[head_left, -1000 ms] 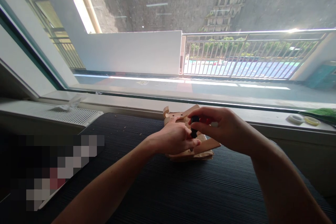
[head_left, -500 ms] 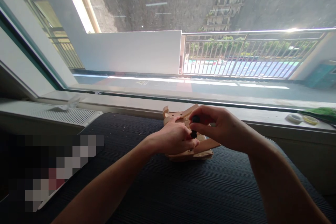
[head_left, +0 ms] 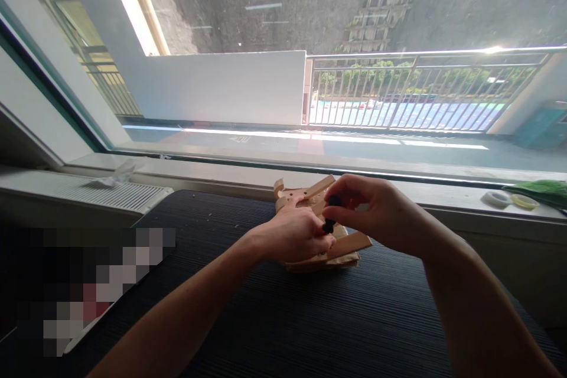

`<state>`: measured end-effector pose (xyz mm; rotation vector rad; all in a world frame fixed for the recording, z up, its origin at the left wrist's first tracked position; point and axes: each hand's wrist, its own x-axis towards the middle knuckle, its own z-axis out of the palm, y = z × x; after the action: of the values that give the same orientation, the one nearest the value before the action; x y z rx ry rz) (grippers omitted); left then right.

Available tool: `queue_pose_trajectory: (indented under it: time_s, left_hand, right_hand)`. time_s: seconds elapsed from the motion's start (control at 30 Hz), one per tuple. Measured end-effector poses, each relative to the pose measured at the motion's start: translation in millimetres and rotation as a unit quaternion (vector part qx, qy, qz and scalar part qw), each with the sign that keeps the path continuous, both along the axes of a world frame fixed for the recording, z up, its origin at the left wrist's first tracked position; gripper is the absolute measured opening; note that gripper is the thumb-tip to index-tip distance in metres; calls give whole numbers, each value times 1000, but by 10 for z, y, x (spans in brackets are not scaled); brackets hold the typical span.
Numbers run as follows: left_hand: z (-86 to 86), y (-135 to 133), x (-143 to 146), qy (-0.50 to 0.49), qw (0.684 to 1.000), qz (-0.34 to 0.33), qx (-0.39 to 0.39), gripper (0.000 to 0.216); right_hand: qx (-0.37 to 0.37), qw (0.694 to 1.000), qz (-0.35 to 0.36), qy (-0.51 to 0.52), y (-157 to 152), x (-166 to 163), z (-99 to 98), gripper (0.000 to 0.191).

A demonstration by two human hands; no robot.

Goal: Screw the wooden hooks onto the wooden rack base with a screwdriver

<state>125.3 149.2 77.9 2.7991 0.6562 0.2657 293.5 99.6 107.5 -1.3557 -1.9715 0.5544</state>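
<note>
A brown cardboard assembly (head_left: 348,243) with flat strips and small dark holes lies on the dark table, near the window side. My left hand (head_left: 295,231) grips it from the left, partly covering it, its thumb and fingertips close to the lower end of a short black tool (head_left: 333,205). That tool is pinched between the thumb and fingers of my right hand (head_left: 365,204), tilted, its lower end down at the cardboard by my left fingertips. What its tip touches is hidden.
The table (head_left: 266,319) has a dark ribbed top with small crumbs. Behind it runs a white windowsill (head_left: 221,172), with tape rolls (head_left: 496,199) and a green item (head_left: 540,191) at right. A vented white unit (head_left: 137,194) bearing clear plastic (head_left: 117,175) stands left.
My right hand has shifted slightly to the right, and the upper end of the black tool leans a little further right. My left hand and the cardboard stay nearly in place.
</note>
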Motion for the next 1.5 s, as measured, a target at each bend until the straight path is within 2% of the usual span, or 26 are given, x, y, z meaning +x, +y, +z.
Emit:
queue_pose_trajectory:
  time_s: [0.07, 0.23, 0.33, 0.53, 0.7, 0.83, 1.03, 1.3, 1.5]
  left_hand:
    - [-15, 0, 5, -7, 1000, 9, 1, 41]
    - [-40, 13, 3, -3, 999, 19, 30, 38]
    - [-29, 8, 0, 6, 999, 12, 35, 42]
    - [-41, -3, -1, -4, 999, 17, 33, 44]
    - [-40, 4, 2, -5, 998, 22, 53, 38]
    - [7, -12, 15, 2, 998, 5, 58, 38]
    - [7, -16, 13, -3, 1000, -3, 25, 43]
    - [-32, 12, -2, 12, 999, 1, 32, 42]
    - [-30, 7, -4, 27, 999, -17, 35, 47]
  right_hand:
    - [1, 1000, -12, -12, 0, -2, -5, 19]
    - [-12, 999, 43, -6, -27, -12, 43, 24]
    - [-1, 999, 51, 16, -29, -20, 49, 20]
    - [0, 1000, 3, -6, 14, -39, 3, 21]
    - [-17, 999, 31, -6, -12, -13, 34, 26]
    - [-12, 998, 51, 25, -25, -4, 39, 21]
    - [4, 1000, -3, 9, 16, -4, -6, 18]
    - [-31, 997, 55, 51, -42, 5, 70, 23]
    - [-15, 999, 22, 43, -10, 16, 23, 22]
